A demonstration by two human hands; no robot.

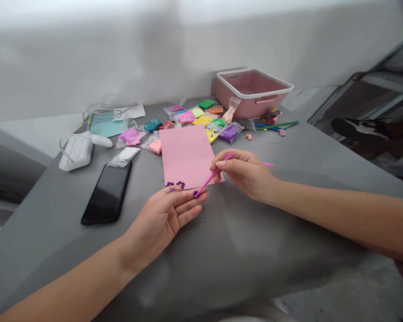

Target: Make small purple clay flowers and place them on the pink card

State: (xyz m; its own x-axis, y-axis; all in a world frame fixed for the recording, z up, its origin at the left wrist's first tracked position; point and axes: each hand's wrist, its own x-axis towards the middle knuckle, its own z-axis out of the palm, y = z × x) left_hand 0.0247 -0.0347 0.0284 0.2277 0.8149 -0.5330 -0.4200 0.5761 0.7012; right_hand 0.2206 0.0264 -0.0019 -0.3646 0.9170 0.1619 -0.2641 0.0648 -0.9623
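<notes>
My right hand (243, 172) pinches a thin pink plastic clay modelling tool (208, 180), which slants down to the left. The tool's tip touches a small purple clay piece (195, 193) resting on a fingertip of my left hand (168, 214). That hand is palm up with its fingers stretched out. A purple bit (172, 190) shows near its thumb. Just beyond lies a pink sheet of paper (188, 154), with small purple clay flowers (180, 184) at its near left corner; one has a yellow centre. The clay piece's exact shape is too small to tell.
Several bags of coloured clay (186, 117) lie behind the paper. A pink basket (255, 96) stands at the back right. On the left are a black phone (107, 194) and a white power strip (76, 152) with cables. Another pink tool (269, 164) lies beyond my right wrist.
</notes>
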